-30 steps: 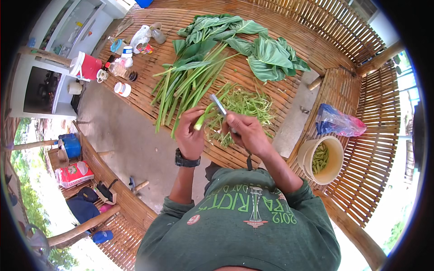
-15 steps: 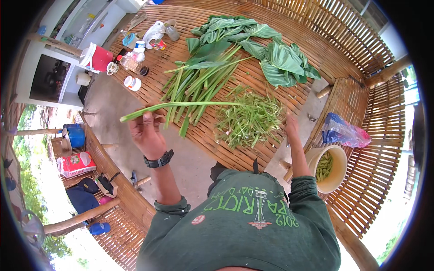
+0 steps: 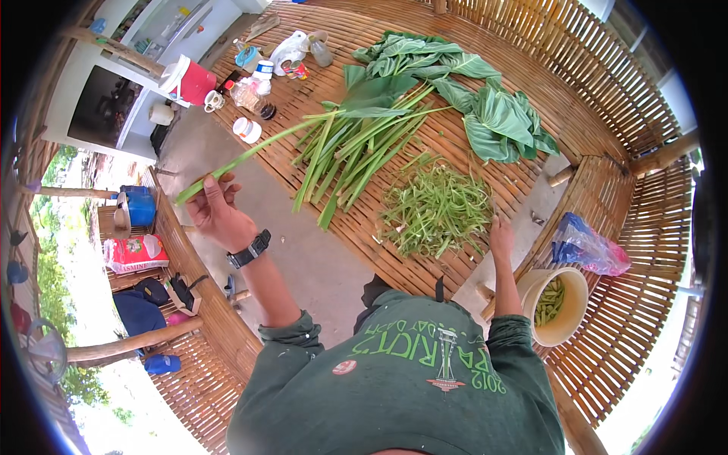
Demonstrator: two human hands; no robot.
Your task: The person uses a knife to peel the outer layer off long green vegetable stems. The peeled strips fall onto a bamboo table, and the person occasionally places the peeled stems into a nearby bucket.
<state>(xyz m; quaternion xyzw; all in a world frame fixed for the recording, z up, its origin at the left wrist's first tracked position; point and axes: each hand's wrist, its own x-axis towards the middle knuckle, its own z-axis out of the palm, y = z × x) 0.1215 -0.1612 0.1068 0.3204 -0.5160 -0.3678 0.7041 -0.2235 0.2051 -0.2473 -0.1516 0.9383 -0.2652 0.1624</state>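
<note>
From where I'm standing: left hand (image 3: 224, 216) has one long green stalk (image 3: 262, 154) pinched near its thick end, off the table's side; stalk runs up at a slant, far end over the bamboo table (image 3: 440, 144) by the stalk pile (image 3: 364, 148); can't tell if they touch; right hand (image 3: 501, 236) low at the table edge, just beside the peelings heap (image 3: 438, 206); can't tell its grip from here; big leaves (image 3: 504, 125) lie beyond the heap.
</note>
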